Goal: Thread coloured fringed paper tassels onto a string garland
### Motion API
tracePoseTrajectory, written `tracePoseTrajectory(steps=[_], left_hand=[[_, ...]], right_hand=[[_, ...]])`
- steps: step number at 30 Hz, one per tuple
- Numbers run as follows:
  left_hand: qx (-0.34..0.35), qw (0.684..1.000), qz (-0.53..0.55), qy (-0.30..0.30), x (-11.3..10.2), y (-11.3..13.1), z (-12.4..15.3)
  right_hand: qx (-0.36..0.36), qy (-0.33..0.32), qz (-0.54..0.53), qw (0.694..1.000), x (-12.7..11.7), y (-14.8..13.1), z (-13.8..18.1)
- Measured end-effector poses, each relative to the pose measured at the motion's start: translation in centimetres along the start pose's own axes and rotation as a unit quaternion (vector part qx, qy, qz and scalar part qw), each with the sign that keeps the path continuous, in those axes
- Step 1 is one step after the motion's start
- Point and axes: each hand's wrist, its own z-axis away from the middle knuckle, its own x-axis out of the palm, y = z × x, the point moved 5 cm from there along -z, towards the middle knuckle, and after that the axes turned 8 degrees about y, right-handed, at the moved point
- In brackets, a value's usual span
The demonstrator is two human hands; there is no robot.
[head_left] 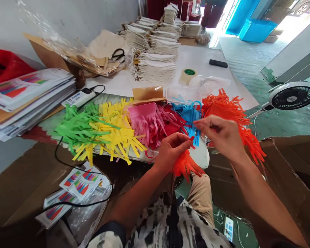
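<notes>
My left hand (172, 150) pinches the top of an orange-red paper tassel (187, 167), whose cut fringe hangs below the fingers. Just to the right, my right hand (219, 132) is raised with thumb and forefinger pressed together; anything between them is too small to see. Behind the hands, fringed paper lies along the table edge: green (79, 125), yellow (116, 120), pink (143, 115), dark red (170, 120) and blue (189, 113) bundles. An orange pile (226, 106) sits beyond my right hand and hangs over the edge.
Stacked white bundles with strings (157, 63), a tape roll (188, 75), a black phone-like object (218, 63) and scissors (118, 54) lie farther back. A small fan (293, 96) stands right. Printed sheets (33, 89) are piled left; a black cable (74, 205) hangs below.
</notes>
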Motion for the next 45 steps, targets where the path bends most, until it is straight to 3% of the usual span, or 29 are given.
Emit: tracePoseTrajectory(steps=[4,9,13,17,21,25,33,39,45], left_hand=[[0.005,1.0,-0.03,-0.009,0.7,0.2,1.7],[-0.009,0.999,0.031,-0.01,1.8,-0.7,2.2],[-0.047,0.997,0.058,0.005,1.8,-2.0,1.5],[-0.071,0.996,0.048,0.036,1.2,-3.3,1.2],[-0.121,0.991,0.061,0.015,1.3,-4.9,1.0],[-0.151,0.986,0.065,0.013,1.6,-6.4,0.3],[-0.156,0.988,0.001,0.009,2.0,-8.1,-1.0],[-0.089,0.993,-0.075,-0.033,2.5,-6.0,-0.4],[-0.05,0.989,-0.115,-0.08,2.3,-4.6,1.3]], right_hand=[[0.035,-0.016,-0.051,0.998,-0.8,-0.8,5.9],[0.076,0.007,-0.083,0.994,-1.2,0.6,6.9],[0.057,0.012,0.033,0.998,-0.7,3.5,6.6],[0.049,-0.008,0.196,0.979,0.7,7.7,7.3],[0.038,0.015,0.243,0.969,1.3,9.4,8.1],[0.06,0.029,0.203,0.977,1.0,9.2,8.5],[0.202,0.043,-0.019,0.978,0.3,10.3,9.8],[0.176,0.119,-0.032,0.977,-2.0,9.1,9.9],[0.178,0.064,-0.083,0.978,-2.2,5.9,11.7]])
